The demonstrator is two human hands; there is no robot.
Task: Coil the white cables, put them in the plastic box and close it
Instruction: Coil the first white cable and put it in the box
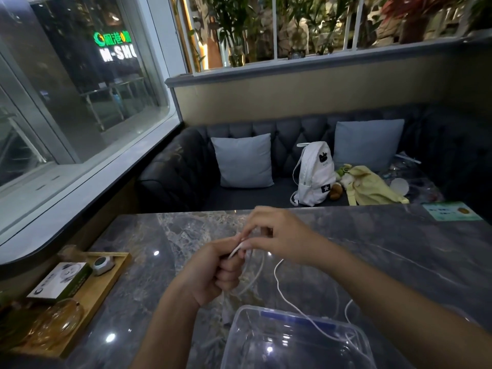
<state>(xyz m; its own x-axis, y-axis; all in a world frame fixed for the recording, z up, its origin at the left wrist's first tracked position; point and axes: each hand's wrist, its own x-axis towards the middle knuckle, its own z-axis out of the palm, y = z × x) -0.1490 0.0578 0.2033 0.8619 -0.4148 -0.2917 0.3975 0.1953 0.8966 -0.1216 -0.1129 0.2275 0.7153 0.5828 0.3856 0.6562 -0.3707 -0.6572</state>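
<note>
White slender cable (276, 272) loops between left hand (213, 272) and right hand (279, 235).

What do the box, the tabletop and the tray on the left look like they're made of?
Box: clear glossy plastic, see-through. Tabletop: polished grey stone or a stone-look surface, veined and reflecting lamps. Tray: probably light wood or bamboo, matte tan.
</note>
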